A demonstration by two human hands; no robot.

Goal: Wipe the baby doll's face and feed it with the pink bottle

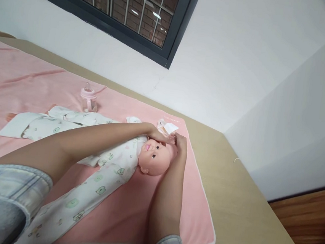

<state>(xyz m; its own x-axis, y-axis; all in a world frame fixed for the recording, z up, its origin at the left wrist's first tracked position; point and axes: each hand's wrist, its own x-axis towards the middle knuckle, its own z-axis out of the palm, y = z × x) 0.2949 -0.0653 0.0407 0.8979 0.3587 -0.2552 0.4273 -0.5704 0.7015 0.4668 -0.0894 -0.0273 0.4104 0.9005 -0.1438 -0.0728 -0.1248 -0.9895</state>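
Observation:
A bald baby doll (155,157) in white printed clothes (121,160) lies on its back on a pink blanket (130,215), its head towards the right. My left hand (161,135) reaches across the doll's chest to the far side of its head. My right hand (180,142) curves round the top of the head, its fingertips meeting those of my left hand. Just beyond both hands lies a small clear packet with a white label (170,128). The fingers of both hands are bent and partly hidden, and whatever may be between them is too small to make out.
A pink-topped baby bottle (89,99) stands on the blanket beyond the doll's legs. The wooden table (229,205) shows at the right and along the back edge. Behind it are a white wall (214,65) and a barred window (138,12).

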